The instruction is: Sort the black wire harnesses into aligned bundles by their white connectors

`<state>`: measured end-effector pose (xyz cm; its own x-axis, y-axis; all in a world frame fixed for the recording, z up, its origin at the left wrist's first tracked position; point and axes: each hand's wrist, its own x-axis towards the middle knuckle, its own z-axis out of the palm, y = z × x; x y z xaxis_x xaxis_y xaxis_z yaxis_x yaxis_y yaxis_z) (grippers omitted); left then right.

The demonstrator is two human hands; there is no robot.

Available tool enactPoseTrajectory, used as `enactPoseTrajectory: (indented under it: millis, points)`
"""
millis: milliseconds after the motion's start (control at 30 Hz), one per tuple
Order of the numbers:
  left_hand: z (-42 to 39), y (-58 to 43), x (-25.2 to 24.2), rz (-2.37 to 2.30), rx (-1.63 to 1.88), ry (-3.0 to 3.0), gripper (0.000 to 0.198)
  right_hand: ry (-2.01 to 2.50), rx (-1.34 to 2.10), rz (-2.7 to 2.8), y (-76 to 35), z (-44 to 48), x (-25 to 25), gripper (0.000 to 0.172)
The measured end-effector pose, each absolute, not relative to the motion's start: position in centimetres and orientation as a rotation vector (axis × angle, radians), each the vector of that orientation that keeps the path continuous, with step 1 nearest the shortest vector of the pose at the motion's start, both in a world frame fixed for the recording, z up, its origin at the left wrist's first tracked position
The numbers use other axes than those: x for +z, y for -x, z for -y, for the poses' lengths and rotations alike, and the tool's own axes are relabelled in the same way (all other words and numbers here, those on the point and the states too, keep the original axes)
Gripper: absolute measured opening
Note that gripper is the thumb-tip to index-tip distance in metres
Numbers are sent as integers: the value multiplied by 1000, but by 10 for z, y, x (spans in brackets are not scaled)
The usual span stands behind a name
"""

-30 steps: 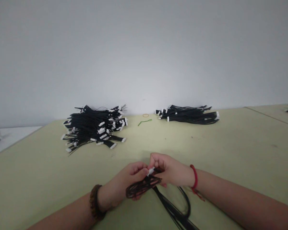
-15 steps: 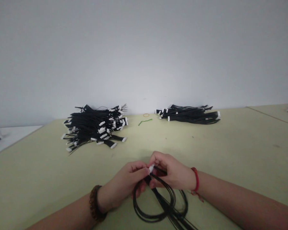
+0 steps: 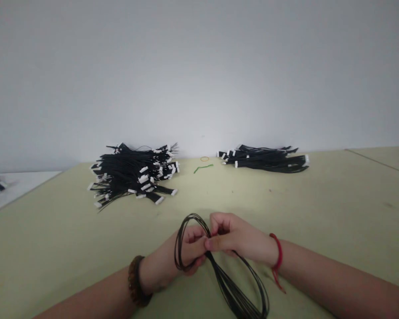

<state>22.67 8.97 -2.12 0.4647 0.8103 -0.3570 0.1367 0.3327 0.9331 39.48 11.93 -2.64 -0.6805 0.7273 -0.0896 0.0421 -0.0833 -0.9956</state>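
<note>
Both hands meet over the yellow-green table (image 3: pixel 319 208) near its front edge. My left hand (image 3: pixel 181 257), with a brown bead bracelet on the wrist, is closed on a bundle of thin black wires (image 3: pixel 232 288). One loop of the bundle stands up around the left fingers. My right hand (image 3: pixel 232 237), with a red string on the wrist, pinches the same bundle where the loop crosses. The rest of the wires trail in a second loop toward the bottom edge of the view.
A large pile of black wires with white connectors (image 3: pixel 133 175) lies at the back left. A smaller, tidier stack (image 3: pixel 266 158) lies at the back right. Between them sit a green twist tie (image 3: pixel 202 168) and a rubber band (image 3: pixel 205 158). A grey wall rises behind.
The wire loop, which hung low by the left hand, has swung up and now stands around the left fingers. The white connector seen between the fingertips is now hidden. The hands barely shifted.
</note>
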Motion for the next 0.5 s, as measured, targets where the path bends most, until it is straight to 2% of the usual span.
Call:
enactPoseTrajectory:
  millis: [300,500]
  points:
    - [-87,-231,-8,-1072,584,-1284,36,816,2098,1454,-402,-130,-25,11]
    - [-84,-232,-9,-1133,737,-1493,37,745,2302,1353,-402,-127,-23,28]
